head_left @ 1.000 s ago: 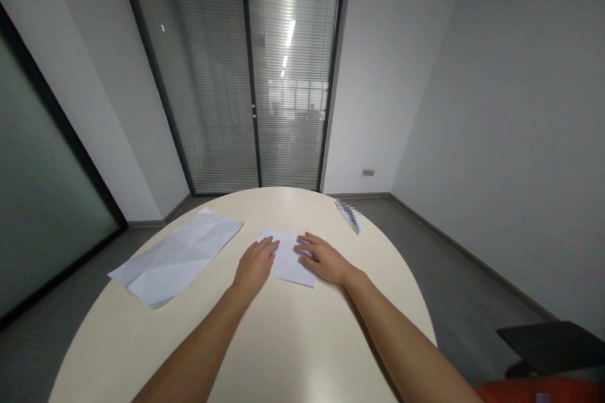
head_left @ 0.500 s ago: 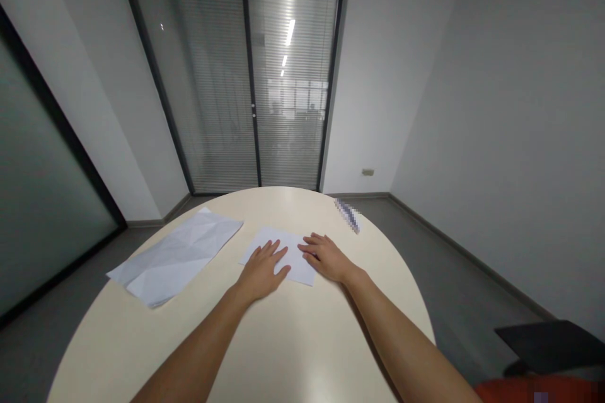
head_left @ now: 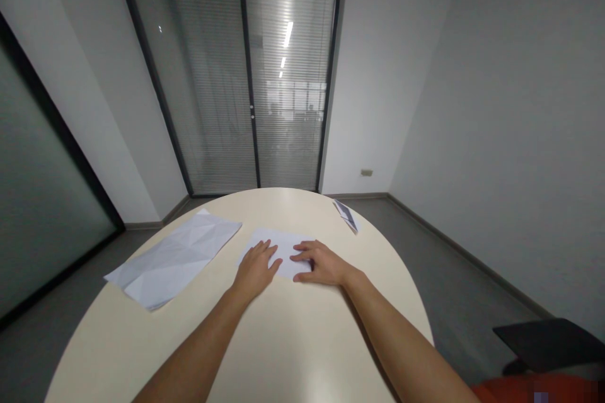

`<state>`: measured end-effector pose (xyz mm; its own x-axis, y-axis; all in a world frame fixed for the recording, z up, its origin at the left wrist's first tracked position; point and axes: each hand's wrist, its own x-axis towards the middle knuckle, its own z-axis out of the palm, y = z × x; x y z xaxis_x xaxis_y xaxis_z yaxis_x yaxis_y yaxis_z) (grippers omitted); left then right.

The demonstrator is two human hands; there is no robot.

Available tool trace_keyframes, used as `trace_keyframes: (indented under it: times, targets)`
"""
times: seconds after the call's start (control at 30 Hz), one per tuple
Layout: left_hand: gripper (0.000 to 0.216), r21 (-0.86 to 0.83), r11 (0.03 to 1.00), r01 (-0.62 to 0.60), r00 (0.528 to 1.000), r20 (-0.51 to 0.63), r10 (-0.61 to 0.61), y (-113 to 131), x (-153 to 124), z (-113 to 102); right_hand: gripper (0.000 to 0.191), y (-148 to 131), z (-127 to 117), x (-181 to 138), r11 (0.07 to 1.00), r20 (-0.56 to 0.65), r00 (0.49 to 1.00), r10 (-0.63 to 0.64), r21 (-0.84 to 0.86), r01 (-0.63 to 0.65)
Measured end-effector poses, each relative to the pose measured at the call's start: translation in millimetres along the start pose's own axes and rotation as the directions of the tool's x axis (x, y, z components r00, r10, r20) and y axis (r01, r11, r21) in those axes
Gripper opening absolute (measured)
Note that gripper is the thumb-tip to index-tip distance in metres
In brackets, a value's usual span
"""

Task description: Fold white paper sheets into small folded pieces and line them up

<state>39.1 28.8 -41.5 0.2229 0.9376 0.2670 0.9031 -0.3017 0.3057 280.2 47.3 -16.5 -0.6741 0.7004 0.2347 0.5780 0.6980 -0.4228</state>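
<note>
Fingers (head_left: 265,247) loosely spread, our left hand (head_left: 253,272) rested palm down on the left part of a small white sheet (head_left: 284,249). Our right hand (head_left: 303,262) arched over the sheet's right part, its thumb well apart from its fingertips; we saw nothing clasped in either hand, and could not tell whether the right fingers pressed on the paper or only hovered just above it. The sheet lay flat near the middle of our round, cream-colored table (head_left: 271,334), its far edge showing between our hands. To the left we had a larger, creased white paper (head_left: 174,261), its left corner at the table's rim. At far right, close to the edge, lay a narrow folded piece (head_left: 346,216), part white, part dark. Beyond the table we faced a dark-framed glass partition (head_left: 212,107) with slatted blinds, pale walls (head_left: 387,63) and a small wall plate (head_left: 367,172). A black flat-topped object (head_left: 551,343) and something red (head_left: 510,390) filled the near right corner.
</note>
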Motion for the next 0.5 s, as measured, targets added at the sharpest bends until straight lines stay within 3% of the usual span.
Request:
trace_keyframes:
  times: [0.17, 0.37, 0.5]
  targets:
    - [0.056, 0.015, 1.0, -0.016, 1.0, 0.022, 0.015, 1, -2, 0, 0.073, -3, 0, 0, 1.0, 0.009, 1.0, 0.002, -0.01, -0.002]
    - [0.056, 0.012, 1.0, 0.0, 0.999, 0.045, 0.0, 3, -1, 0, 0.05, -9, -5, 0, 1.0, 0.02, 0.999, -0.027, 0.004, 0.027]
    - [0.056, 0.013, 1.0, 0.017, 0.999, 0.028, -0.017, 2, 0, 1, 0.045, -12, -7, 1, 0.999, 0.032, 0.999, -0.034, 0.002, 0.034]
